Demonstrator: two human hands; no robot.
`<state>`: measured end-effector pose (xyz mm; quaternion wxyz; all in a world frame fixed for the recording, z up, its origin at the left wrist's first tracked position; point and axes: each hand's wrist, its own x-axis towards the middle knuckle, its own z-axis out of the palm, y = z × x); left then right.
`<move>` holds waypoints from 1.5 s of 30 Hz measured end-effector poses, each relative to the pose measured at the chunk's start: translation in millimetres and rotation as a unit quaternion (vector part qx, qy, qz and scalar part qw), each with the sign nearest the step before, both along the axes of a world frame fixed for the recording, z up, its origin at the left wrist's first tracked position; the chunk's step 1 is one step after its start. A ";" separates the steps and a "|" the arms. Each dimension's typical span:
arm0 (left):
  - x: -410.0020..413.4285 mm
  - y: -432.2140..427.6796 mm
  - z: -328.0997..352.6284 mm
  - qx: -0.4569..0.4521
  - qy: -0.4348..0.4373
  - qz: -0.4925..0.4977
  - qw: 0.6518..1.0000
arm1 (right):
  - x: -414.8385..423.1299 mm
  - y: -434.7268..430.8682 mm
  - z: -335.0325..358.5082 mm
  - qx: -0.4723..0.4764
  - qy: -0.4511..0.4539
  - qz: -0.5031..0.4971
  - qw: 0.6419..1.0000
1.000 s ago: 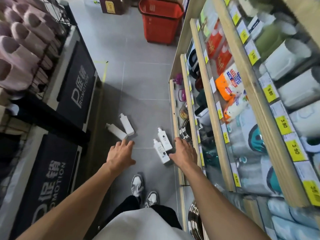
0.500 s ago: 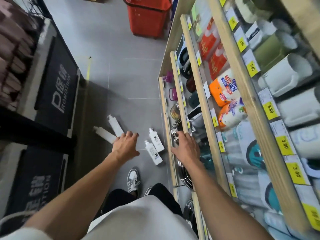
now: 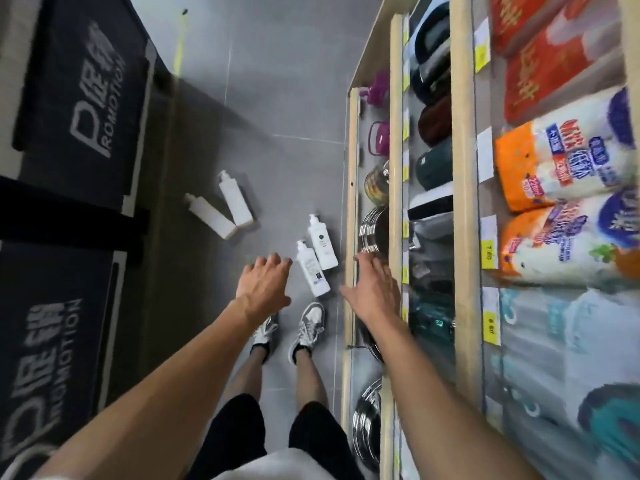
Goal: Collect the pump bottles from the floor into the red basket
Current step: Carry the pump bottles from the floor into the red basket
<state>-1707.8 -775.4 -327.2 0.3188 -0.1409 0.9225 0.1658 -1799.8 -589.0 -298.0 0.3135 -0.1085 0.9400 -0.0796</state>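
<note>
Grey floor tiles [image 3: 294, 98] fill the centre of the frame and carry four white pump bottles, all lying on their sides. Two labelled ones lie just beside each other at centre, pumps toward the top of the frame: the upper labelled bottle [image 3: 322, 244] and the lower labelled bottle [image 3: 313, 271]. Two plain ones lie at centre left, well apart from that pair: the left plain bottle [image 3: 210, 216] and the right plain bottle [image 3: 235, 202], their bases close together in a V. The left hand [image 3: 265, 285] is held out just left of the lower labelled bottle in the picture; its grip is relaxed, fingers loosely bent, holding nothing. The right hand [image 3: 375, 289] is held out over the wooden shelf edge [image 3: 350, 202] at centre right; its grip is spread, thumb out, empty. Grey-and-white sneakers [image 3: 310, 327] stand below the labelled pair. Black promotion boards [image 3: 86, 98] occupy the left of the frame, and orange tissue packs [image 3: 561, 168] sit on the right-hand shelves.
</note>
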 end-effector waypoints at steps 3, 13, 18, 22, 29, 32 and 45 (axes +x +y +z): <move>-6.4 3.0 -30.9 -0.001 -0.014 0.009 1.000 | -8.1 0.5 -31.8 0.016 -0.036 0.008 0.999; -4.2 20.6 -145.0 0.030 -0.081 0.058 0.995 | -24.3 4.1 -148.3 0.055 -0.090 0.034 0.994; -2.3 24.6 -217.4 0.049 -0.107 0.093 0.989 | -43.8 -3.4 -225.4 0.058 -0.116 0.031 0.991; -3.9 24.5 -287.8 0.073 -0.135 0.130 0.980 | -64.4 -11.0 -298.5 0.049 -0.109 0.009 0.993; -23.8 34.2 -431.6 0.082 -0.128 0.094 0.984 | -85.7 -12.2 -441.5 0.041 -0.087 -0.008 0.995; -36.3 43.8 -493.0 0.096 -0.130 0.128 0.978 | -87.5 -12.7 -499.1 0.028 -0.072 -0.014 0.997; -66.3 66.8 -663.4 0.305 -0.082 0.566 0.762 | -106.1 -17.4 -651.7 -0.022 0.012 -0.056 0.998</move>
